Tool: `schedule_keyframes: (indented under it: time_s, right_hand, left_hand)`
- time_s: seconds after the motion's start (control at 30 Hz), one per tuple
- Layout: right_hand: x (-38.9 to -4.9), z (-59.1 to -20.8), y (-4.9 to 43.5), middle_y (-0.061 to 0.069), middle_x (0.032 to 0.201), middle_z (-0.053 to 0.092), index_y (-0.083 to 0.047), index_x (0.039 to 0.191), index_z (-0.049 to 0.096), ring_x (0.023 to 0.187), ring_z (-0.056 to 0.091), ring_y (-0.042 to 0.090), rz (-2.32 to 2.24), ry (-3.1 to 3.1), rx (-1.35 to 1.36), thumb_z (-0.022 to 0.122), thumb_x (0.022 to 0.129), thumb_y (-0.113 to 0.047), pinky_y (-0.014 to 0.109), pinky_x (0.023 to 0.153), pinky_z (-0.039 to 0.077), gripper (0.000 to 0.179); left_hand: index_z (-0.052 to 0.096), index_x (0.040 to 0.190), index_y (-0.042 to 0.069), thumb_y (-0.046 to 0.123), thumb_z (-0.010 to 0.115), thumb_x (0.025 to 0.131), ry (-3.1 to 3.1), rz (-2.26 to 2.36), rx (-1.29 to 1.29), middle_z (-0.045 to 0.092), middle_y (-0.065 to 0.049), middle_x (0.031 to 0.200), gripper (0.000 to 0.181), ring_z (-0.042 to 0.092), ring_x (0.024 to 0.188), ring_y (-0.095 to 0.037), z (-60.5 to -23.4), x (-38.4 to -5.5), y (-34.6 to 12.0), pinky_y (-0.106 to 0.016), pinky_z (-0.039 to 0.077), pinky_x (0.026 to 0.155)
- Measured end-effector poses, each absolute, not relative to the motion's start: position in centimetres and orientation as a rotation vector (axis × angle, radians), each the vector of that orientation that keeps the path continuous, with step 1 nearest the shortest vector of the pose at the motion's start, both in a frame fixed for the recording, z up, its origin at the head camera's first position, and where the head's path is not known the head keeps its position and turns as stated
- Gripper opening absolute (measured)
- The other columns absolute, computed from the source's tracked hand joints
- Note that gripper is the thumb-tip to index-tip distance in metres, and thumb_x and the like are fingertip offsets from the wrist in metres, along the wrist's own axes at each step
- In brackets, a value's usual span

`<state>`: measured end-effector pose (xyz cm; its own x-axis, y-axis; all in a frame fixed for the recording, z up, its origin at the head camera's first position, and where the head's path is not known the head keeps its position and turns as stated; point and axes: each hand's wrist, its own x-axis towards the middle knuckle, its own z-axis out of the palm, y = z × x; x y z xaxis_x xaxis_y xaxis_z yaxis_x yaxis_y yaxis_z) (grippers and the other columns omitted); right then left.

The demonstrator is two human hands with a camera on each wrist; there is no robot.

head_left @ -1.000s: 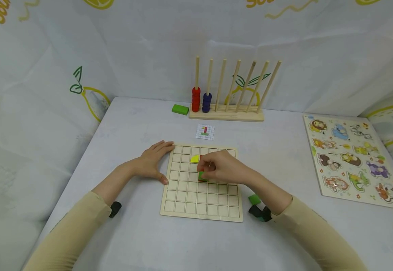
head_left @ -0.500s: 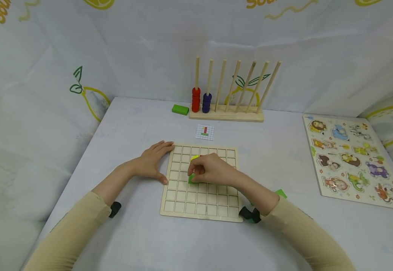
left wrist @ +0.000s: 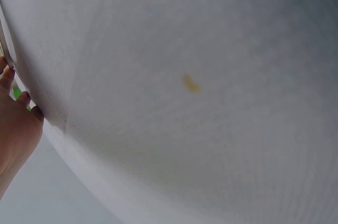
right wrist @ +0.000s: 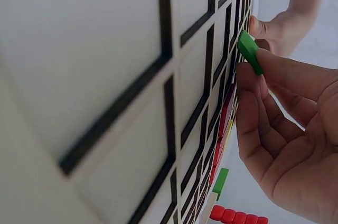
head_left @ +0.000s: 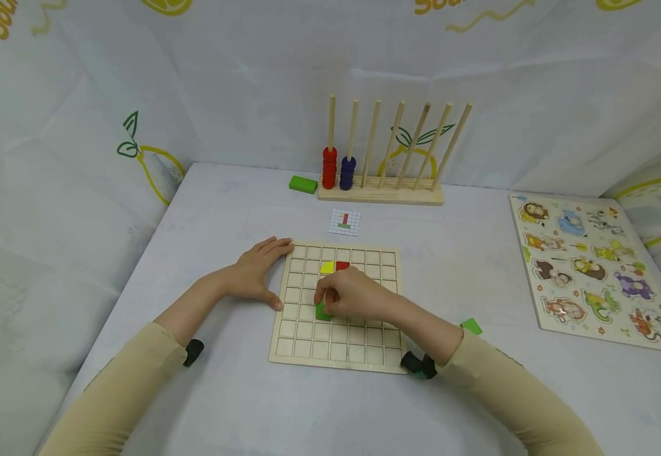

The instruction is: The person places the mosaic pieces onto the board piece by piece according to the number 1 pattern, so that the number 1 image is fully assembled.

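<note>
Between thumb and fingertips, my right hand [head_left: 353, 294] pinches a small green tile [head_left: 322, 311] low over the middle-left of a square wooden grid board [head_left: 303, 329]. In the right wrist view the green tile [right wrist: 247, 49] is tilted at the board's surface; whether it touches the bottom of a cell I cannot tell. Farther up the board lie a yellow tile [head_left: 327, 267] and a red tile [head_left: 342, 266], side by side; the right hand hides the cells below the red one. My left hand [head_left: 254, 269] rests at the board's left edge with fingers spread, holding nothing.
A small printed pattern card [head_left: 345, 223] lies behind the board. Farther back stand a wooden peg abacus [head_left: 381, 196] with red and blue beads and a green block [head_left: 303, 184]. An animal puzzle [head_left: 598, 272] lies at right; another green piece [head_left: 471, 326] sits beside my right forearm.
My right hand has moved left, then slightly toward me, carrying the green tile across the board. More of the red tile shows, and a green piece by the forearm is uncovered. The left hand stays put.
</note>
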<state>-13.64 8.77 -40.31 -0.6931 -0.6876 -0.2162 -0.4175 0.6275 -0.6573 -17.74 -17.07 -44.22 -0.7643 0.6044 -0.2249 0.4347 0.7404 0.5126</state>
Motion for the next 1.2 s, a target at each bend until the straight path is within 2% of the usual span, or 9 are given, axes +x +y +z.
schedule_keyframes:
  time_s: [0.2,0.43,0.93,1.2]
  right_hand:
    - [-13.4,-40.4,8.6,-0.006,0.071,0.066,-0.013,0.084,0.071,0.066,0.056,0.007,-0.774,2.423,-0.85,0.075,0.084,-0.008,0.02,0.064,0.048,0.006]
    - [-13.3,-40.7,8.4,-0.009,0.071,0.067,-0.016,0.08,0.071,0.066,0.058,0.005,-0.731,2.452,-0.853,0.078,0.083,-0.011,0.022,0.067,0.05,0.008]
    - [-13.8,-39.8,8.7,-0.007,0.077,0.071,-0.014,0.086,0.076,0.069,0.058,0.005,-0.689,2.515,-0.881,0.076,0.083,-0.01,0.02,0.068,0.049,0.004]
    - [-14.8,-38.2,10.5,-0.004,0.081,0.072,-0.013,0.09,0.075,0.073,0.059,0.008,-0.789,2.548,-0.826,0.075,0.086,-0.011,0.023,0.069,0.05,0.005]
  left_hand:
    - [0.021,0.158,0.012,0.052,0.089,0.062,2.55,0.62,0.786,0.013,-0.008,0.168,0.124,0.004,0.156,-0.038,-44.2,-17.8,-17.1,-0.071,0.017,0.117]
    - [0.022,0.158,0.01,0.052,0.089,0.063,2.55,0.631,0.808,0.014,-0.01,0.168,0.124,0.005,0.156,-0.04,-44.3,-17.8,-17.1,-0.073,0.019,0.115]
    - [0.021,0.158,0.011,0.051,0.089,0.063,2.554,0.621,0.808,0.013,-0.009,0.168,0.123,0.004,0.156,-0.038,-44.3,-17.8,-17.2,-0.073,0.019,0.116]
    - [0.022,0.157,0.01,0.051,0.089,0.062,2.559,0.618,0.81,0.014,-0.01,0.168,0.123,0.005,0.156,-0.039,-44.4,-17.8,-17.1,-0.072,0.018,0.116]
